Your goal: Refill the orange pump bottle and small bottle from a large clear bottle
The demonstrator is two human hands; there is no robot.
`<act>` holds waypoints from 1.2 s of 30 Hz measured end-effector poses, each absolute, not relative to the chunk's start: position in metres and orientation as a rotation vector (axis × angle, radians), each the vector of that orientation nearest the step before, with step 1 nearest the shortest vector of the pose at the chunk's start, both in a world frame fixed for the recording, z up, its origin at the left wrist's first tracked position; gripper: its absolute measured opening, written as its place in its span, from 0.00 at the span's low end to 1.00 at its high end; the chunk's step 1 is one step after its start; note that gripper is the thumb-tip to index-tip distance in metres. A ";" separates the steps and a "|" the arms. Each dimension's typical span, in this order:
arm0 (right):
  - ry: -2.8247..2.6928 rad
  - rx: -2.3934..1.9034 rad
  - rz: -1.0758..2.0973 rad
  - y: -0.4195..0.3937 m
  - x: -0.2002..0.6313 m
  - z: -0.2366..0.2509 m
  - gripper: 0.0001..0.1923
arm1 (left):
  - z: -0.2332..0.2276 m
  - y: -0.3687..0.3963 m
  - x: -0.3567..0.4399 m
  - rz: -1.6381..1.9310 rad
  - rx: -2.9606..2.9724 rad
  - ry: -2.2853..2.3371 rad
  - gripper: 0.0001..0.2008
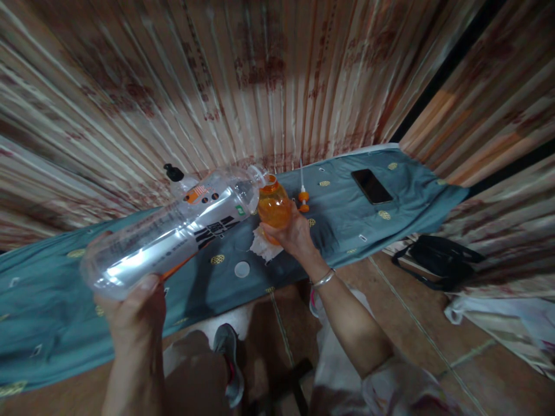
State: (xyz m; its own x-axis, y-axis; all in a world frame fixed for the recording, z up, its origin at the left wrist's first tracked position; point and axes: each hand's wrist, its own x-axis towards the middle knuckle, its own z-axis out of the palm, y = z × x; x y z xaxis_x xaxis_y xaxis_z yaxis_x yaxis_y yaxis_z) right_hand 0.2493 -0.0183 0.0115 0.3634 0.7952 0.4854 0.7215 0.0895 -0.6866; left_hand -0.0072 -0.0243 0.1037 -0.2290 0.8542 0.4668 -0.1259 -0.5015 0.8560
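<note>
Tilting the clear plastic bottle (173, 231) lengthwise, mouth aimed right into the small orange bottle (273, 205), we grip its base with our left hand (134, 312) while our right hand (292, 234) clasps the orange one above the blue-clothed table (52, 300), near a white cap (241, 269), crumpled tissue (264, 245) and phone (372, 186).

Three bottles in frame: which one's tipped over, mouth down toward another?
The large clear bottle in the left hand, tilted with its mouth at the small orange bottle, held upright by the right hand. The black-capped bottle stands behind.
</note>
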 end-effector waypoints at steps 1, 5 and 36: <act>-1.378 -1.644 0.093 -0.018 0.249 0.011 0.36 | 0.103 -0.024 -0.007 1.813 1.322 0.921 0.20; -1.367 -1.645 0.094 -0.017 0.249 0.007 0.37 | 0.104 -0.023 -0.007 1.817 1.331 0.901 0.20; -1.369 -1.631 0.128 -0.019 0.250 0.011 0.35 | 0.105 -0.024 -0.007 1.813 1.339 0.908 0.17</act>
